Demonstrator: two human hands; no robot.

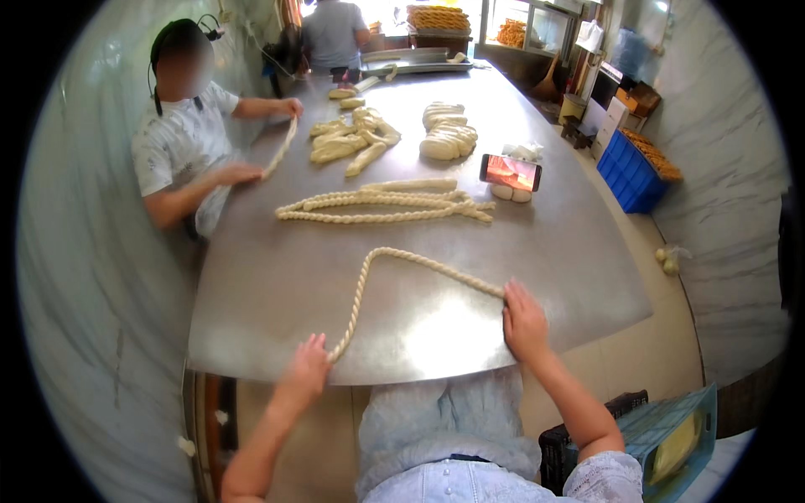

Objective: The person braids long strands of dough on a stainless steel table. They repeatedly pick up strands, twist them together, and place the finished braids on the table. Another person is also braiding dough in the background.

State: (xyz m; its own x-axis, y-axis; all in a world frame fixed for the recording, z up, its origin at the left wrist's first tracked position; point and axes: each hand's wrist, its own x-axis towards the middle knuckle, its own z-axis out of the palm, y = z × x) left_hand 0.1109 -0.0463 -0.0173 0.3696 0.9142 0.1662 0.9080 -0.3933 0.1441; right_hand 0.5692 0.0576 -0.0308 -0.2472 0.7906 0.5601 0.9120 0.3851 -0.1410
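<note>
A twisted dough rope (357, 302) lies in a bent arch on the metal table before me. My left hand (305, 368), slightly blurred, holds one end down near the table's front edge. The other end runs under my right hand (525, 320), whose fingers lie long and close together over it. Both end tips are hidden by my hands. Beyond the arch lie several twisted dough ropes (377, 217), folded side by side, with a smooth dough strip (412, 184) along their far side.
A co-worker (188, 138) at the left edge handles another dough strand (283, 148). Dough pieces (352, 138) and a dough stack (448, 132) lie farther back. A phone (510, 173) leans at the right. Crates (673, 434) stand on the floor at lower right.
</note>
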